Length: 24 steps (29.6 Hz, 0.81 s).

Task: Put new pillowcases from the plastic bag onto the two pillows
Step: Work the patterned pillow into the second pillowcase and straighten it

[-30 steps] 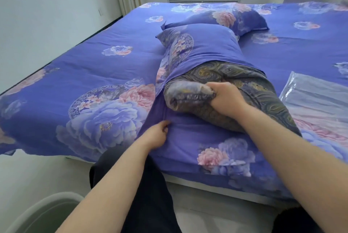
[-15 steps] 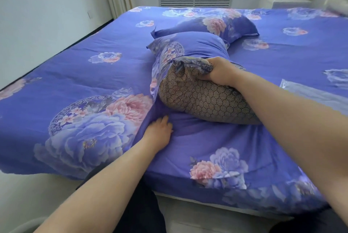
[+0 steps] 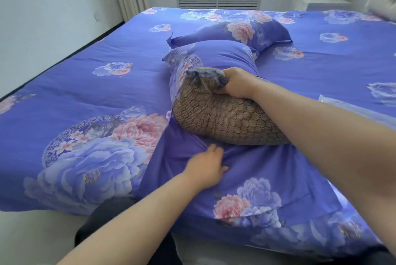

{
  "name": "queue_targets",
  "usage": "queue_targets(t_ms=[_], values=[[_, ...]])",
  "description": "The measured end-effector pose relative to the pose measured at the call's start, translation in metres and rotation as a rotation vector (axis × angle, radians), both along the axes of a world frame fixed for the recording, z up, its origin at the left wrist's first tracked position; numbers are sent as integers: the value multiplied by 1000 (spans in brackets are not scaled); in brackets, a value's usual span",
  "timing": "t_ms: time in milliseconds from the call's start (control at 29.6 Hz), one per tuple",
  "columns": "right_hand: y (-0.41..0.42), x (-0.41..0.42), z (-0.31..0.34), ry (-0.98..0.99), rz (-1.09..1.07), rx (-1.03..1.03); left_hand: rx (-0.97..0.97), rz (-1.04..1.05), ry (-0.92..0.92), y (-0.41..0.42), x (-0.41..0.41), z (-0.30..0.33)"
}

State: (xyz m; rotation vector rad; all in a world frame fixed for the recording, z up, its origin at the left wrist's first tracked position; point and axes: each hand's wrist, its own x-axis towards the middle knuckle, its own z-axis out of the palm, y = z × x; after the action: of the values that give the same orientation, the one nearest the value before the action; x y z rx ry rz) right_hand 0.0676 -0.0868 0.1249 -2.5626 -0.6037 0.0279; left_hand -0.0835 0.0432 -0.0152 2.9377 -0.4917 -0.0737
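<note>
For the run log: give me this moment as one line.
stage: second pillow half into pillowcase | right hand: grips pillow corner | left hand: presses pillowcase opening flat | other pillow: covered

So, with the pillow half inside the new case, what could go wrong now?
The right hand grips only a bunched corner of the pillow, so it may slip out or fold inside. The left hand lies flat on the pillowcase opening, so the fabric may drag along instead of staying put.
</note>
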Motion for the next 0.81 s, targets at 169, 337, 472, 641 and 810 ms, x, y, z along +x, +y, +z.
queue_targets(t_ms=[169, 337, 472, 641, 810], values=[[25, -18, -15, -307, 6, -292, -250, 75, -97, -35, -6, 43], [25, -31, -32, -306, 68, -469, 64, 201, -142, 60, -20, 40], [39, -37, -34, -301, 71, -487, 109, 106, -526, 105, -16, 48], [53, -58, -49, -378, 44, -582, 60, -34, -762, 86, 11, 65], [45, -86, -80, -343, 106, -626, 118, -219, -783, 80, 16, 62]])
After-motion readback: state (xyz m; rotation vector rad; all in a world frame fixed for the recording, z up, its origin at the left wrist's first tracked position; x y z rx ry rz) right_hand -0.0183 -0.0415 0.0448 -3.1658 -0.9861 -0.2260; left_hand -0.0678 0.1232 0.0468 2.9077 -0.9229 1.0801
